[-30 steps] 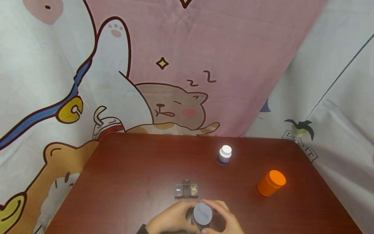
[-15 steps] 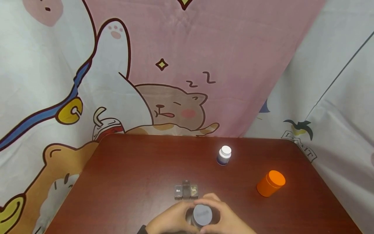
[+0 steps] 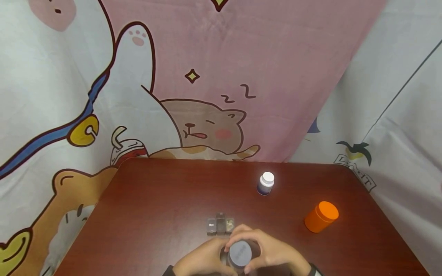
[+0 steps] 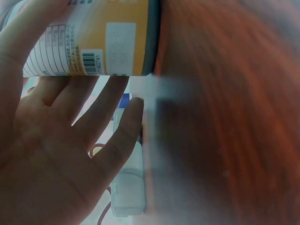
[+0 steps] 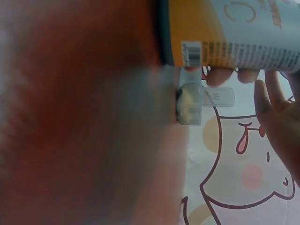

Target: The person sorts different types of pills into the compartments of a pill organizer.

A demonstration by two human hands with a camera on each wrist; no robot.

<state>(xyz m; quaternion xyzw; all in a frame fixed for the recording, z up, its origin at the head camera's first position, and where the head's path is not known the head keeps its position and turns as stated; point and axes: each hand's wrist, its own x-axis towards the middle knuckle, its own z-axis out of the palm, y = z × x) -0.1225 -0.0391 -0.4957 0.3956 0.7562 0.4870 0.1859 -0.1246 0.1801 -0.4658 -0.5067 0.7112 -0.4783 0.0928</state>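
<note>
While the left grip (image 3: 202, 256) and right grip (image 3: 271, 247) clasp it, the gray-lidded bottle (image 3: 240, 253), its orange-and-white label (image 5: 234, 33) bearing fine print, stands upright on the desk (image 3: 148, 207) near the pill organizer (image 3: 221, 226).

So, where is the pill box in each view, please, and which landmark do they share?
Head: pill box at lower middle.
Left wrist: pill box low, left of centre.
Right wrist: pill box slightly right of centre.
Shared landmark: the held bottle, at the top in both wrist views, bottom in head view.
</note>
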